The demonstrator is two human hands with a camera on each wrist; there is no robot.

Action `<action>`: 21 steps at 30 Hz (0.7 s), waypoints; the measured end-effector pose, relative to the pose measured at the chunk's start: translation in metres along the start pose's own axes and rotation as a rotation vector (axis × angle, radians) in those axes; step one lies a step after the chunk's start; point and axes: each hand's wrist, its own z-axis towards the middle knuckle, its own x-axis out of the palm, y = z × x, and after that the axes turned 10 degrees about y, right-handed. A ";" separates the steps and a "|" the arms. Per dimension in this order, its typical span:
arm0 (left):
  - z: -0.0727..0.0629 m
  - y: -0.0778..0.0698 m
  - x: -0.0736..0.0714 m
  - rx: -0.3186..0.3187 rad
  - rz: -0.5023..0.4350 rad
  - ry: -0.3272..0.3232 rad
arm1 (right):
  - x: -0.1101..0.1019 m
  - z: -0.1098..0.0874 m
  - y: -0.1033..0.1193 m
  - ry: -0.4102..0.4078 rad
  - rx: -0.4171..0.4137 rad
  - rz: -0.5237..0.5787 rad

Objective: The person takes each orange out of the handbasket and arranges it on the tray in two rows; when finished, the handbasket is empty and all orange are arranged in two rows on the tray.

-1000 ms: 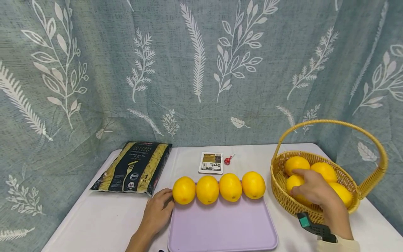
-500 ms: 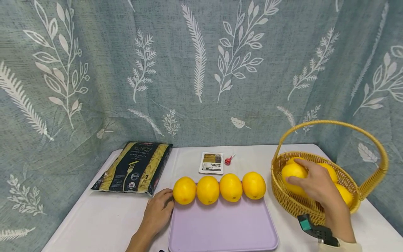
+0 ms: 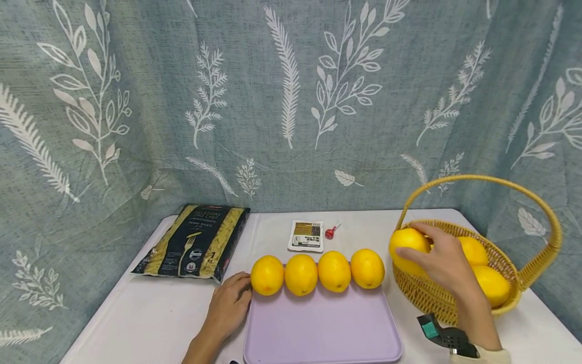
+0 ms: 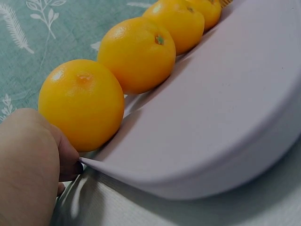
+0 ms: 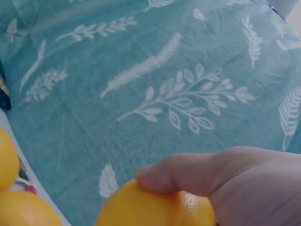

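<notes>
My right hand (image 3: 443, 258) holds an orange (image 3: 404, 250) between thumb and fingers, at the left rim of a wicker basket (image 3: 420, 298). In the right wrist view the thumb lies over that orange (image 5: 155, 207). Several more oranges remain inside the basket. A row of several oranges lines the back edge of a lilac tray (image 3: 323, 323). My left hand (image 3: 229, 303) rests at the tray's back left corner, its fingertips against the leftmost orange (image 3: 267, 275). The left wrist view has this orange (image 4: 82, 106) beside the fingers and the tray rim; part of the hand is hidden there.
A pasta bag (image 3: 193, 242) lies at the back left of the white table. Behind the tray are a small flat packet (image 3: 306, 235) and a red lollipop (image 3: 330, 232). The basket's tall handle (image 3: 482, 178) arches over it. A patterned curtain (image 3: 254, 101) hangs behind.
My right hand has lifted an orange out from among the others in the basket and carried it left to the rim. My left hand stays in place.
</notes>
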 end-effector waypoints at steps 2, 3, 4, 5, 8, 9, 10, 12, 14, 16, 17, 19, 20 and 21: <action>0.000 0.000 0.000 0.002 0.004 -0.001 | 0.004 0.001 0.004 -0.010 -0.004 0.028; 0.000 0.001 0.000 0.003 0.007 -0.003 | 0.005 0.002 0.006 -0.018 -0.007 0.032; 0.000 0.001 0.000 0.006 0.009 -0.005 | 0.007 0.003 0.009 -0.023 -0.009 0.036; 0.000 0.001 0.000 0.009 0.011 -0.007 | 0.009 0.003 0.011 -0.029 -0.014 0.039; 0.000 0.001 0.000 0.019 0.014 -0.013 | 0.013 0.005 0.017 -0.035 -0.027 0.048; 0.000 0.002 0.000 0.022 0.015 -0.015 | 0.015 0.005 0.018 -0.031 -0.030 0.053; 0.000 0.002 0.000 0.024 0.016 -0.017 | 0.016 0.005 0.020 -0.026 -0.033 0.060; 0.000 0.002 0.000 0.027 0.019 -0.019 | 0.020 0.006 0.023 -0.019 -0.037 0.078; 0.000 0.002 0.000 0.027 0.020 -0.018 | 0.023 0.006 0.027 -0.011 -0.043 0.100; -0.001 0.002 0.000 0.025 0.022 -0.015 | 0.026 0.006 0.032 -0.012 -0.057 0.121; -0.001 0.002 0.000 0.024 0.021 -0.013 | 0.028 0.006 0.034 -0.012 -0.064 0.132; -0.001 0.002 0.000 0.021 0.018 -0.009 | 0.031 0.005 0.039 -0.014 -0.078 0.155; -0.001 0.002 0.000 0.019 0.016 -0.007 | 0.033 0.005 0.042 -0.015 -0.085 0.163; -0.001 0.002 0.000 0.017 0.013 -0.006 | 0.036 0.006 0.044 -0.016 -0.093 0.169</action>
